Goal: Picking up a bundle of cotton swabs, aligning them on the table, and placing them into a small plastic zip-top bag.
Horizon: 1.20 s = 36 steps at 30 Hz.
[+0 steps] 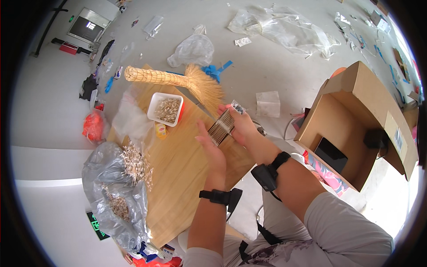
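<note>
A flat bundle of thin sticks (221, 127) is squeezed between the left hand (212, 151) and right hand (242, 126), fingers clamped on it, above the bench (178, 178). If the squeeze is loosened, sticks could be spilled

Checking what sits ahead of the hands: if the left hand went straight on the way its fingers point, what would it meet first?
Probably the white tray of small pale pieces: the left hand points up-left across the wooden board, though depth is unclear and it might pass above.

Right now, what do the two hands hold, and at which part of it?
A flat bundle of thin sticks. The left hand presses its near end and the right hand its far end, above the wooden board.
</note>
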Available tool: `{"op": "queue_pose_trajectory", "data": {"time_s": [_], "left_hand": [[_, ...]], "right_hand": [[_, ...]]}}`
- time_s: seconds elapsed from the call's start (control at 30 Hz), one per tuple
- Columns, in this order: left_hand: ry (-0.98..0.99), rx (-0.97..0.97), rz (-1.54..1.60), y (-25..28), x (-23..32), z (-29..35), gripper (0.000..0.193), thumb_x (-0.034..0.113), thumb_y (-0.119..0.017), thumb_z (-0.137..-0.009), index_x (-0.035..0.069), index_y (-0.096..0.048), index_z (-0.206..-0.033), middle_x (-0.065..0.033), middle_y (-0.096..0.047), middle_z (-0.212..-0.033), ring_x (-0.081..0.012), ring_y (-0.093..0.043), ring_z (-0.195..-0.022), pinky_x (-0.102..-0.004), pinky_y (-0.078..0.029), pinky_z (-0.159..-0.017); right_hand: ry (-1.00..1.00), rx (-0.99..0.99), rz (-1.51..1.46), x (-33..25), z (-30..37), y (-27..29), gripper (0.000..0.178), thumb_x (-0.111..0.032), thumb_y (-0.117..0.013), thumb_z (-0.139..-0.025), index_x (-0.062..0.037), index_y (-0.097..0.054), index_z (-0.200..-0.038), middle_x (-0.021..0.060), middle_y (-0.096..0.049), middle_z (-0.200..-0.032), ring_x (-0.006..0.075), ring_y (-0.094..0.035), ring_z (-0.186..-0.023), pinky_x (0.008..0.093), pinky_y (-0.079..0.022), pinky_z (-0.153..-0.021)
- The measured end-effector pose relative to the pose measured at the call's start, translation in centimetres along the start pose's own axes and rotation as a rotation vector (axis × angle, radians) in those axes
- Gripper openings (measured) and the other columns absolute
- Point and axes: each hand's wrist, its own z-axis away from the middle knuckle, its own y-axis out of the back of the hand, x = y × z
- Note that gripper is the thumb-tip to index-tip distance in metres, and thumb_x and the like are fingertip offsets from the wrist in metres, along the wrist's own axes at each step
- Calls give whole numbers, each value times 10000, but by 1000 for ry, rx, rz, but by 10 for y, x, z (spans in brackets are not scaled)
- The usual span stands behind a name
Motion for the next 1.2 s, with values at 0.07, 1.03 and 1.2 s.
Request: {"op": "queue_pose_trajectory", "data": {"time_s": [0.07,1.03,1.2], "left_hand": [[-16,-10,27,-2,1,-1,911,677,-23,-1040,-8,-104,-1635,-157,-83,-1724,-288,-24,-1595,-414,-4,-1278],[-456,-274,-980,-4,3,-1,673,353,-349,-1075,-52,-224,-1598,-289,-211,-1658,-464,-169,-1549,-538,-144,-1257],[-466,-277,-978,-5,1,-2,666,336,-355,-1070,-52,-229,-1596,-286,-225,-1655,-454,-181,-1549,-534,-148,-1258]], "right_hand": [[9,1,-3,2,0,-2,167,-172,-439,-1111,-55,-547,-1160,161,-597,-1408,303,-563,-1333,474,-505,-1081],[15,-41,71,1,3,3,275,-217,-505,-1083,-2,-586,-1232,136,-661,-1242,254,-638,-1168,393,-531,-1012],[-107,-63,-151,-10,-10,20,333,-262,-556,-1059,4,-596,-1256,104,-665,-1164,238,-655,-1083,390,-532,-986]]}}
